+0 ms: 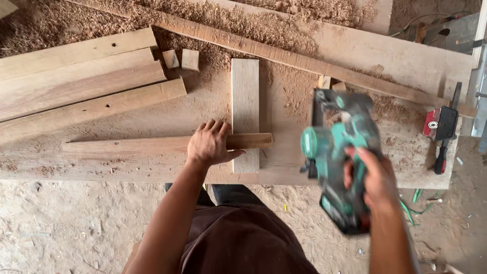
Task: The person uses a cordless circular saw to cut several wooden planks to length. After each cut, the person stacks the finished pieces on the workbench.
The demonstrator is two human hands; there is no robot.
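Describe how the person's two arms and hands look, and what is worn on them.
Both the left hand and right hand are bare, with no gloves. Both forearms are uncovered, with no sleeves showing. No watch, ring or band can be seen. A dark brown garment covers the body below.

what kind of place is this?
Likely a woodworking shop: sawdust heaped over a plank bench, stacked boards, a green power planer in the right hand, and a clamp.

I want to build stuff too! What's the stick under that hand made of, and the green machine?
The stick looks like bare, unpainted wood: pale brown, grainy, with sawdust around. The machine in the right hand seems mostly green and black plastic, smooth-looking; it is blurred, so metal parts are unclear.
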